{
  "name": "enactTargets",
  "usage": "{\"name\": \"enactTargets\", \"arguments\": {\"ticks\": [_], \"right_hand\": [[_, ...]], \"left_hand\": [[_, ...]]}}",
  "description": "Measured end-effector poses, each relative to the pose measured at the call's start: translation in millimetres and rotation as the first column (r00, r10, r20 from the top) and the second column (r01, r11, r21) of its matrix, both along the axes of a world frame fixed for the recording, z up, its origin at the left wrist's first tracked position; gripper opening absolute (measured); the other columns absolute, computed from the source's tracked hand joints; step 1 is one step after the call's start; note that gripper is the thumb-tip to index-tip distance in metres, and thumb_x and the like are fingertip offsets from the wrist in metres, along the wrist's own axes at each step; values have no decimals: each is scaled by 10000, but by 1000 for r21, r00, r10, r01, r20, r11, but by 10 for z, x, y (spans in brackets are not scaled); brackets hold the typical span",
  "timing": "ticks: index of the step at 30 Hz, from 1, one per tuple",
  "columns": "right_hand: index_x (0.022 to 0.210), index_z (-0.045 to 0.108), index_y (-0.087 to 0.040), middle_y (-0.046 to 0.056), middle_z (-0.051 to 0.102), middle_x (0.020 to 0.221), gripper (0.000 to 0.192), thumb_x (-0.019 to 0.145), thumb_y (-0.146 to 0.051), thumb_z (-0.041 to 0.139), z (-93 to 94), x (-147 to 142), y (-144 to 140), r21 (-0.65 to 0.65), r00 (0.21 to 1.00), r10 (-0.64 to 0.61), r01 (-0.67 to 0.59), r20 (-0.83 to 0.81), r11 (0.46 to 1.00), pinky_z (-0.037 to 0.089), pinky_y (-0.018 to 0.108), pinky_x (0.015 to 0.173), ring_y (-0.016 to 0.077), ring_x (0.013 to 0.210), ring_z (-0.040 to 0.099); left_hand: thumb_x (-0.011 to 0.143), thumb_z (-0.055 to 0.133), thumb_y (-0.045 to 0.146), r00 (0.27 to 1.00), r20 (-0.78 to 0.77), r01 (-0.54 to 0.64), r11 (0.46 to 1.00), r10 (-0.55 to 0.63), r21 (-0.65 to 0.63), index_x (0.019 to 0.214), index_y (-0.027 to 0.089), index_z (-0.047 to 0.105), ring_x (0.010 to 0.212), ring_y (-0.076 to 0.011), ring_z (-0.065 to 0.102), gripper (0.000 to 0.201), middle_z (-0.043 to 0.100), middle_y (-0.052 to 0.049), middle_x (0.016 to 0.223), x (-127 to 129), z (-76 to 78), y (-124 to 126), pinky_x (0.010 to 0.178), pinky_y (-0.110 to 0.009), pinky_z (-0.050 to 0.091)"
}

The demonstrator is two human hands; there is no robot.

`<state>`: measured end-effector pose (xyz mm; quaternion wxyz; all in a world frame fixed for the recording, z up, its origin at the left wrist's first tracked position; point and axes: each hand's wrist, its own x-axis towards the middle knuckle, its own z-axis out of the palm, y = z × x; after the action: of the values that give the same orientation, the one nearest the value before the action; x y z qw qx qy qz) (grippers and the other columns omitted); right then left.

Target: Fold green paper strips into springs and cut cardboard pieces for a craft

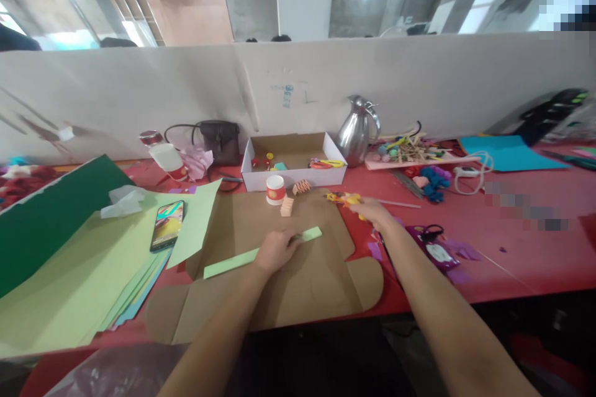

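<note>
A long light-green paper strip (231,263) lies slantwise on the flattened brown cardboard (321,285). My left hand (278,249) is closed over the strip's middle, fingers pressed together on it; a small dark spot shows at the fingertips. Off the cardboard's right edge, my right hand (374,212) is closed round a yellow glue gun (343,198) with its nozzle pointing left. A pale glue stick (400,203) sticks out behind it. Beyond my left hand stand a red-and-white paper cup (275,190) and two folded peach paper pieces, one (287,206) nearer and one (302,187) farther.
A white open box (293,181) with small items stands at the back, beside a steel jug (357,130). Left are a phone (167,226) on green paper sheets (60,273) and a dark bag (220,141). A purple packet (433,248) lies right of my arm.
</note>
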<state>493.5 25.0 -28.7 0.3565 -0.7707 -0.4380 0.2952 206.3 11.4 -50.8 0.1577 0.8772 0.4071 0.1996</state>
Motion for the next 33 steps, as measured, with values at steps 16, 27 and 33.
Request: {"name": "enactTargets", "arguments": {"ticks": [16,27,33], "right_hand": [[1037,601,-173,38,680,861,371,791,-446,651,290,-299,-1248,172,922,342,-312,-183,934,454,243,558,122,594,569],[1079,574,-178,60,692,820,370,922,-472,413,102,-456,-1104,70,897,412,-426,161,902,432,277,625,190,690,632],[1170,551,-182,93,726,939,370,944,-437,405,126,-482,-1080,-32,879,386,-393,280,919,433,282,690,246,864,676]], "left_hand": [[976,389,295,984,-173,-44,998,50,39,1028,203,642,848,-187,673,274,672,-84,996,41,-16,-56,772,-287,487],[982,366,313,975,-215,-53,998,56,22,1018,200,636,814,-184,670,296,686,-75,954,53,17,-45,760,-284,480],[982,361,315,977,-213,-23,999,30,33,1001,210,620,855,-185,661,281,673,-68,975,58,26,-52,768,-280,468]]}}
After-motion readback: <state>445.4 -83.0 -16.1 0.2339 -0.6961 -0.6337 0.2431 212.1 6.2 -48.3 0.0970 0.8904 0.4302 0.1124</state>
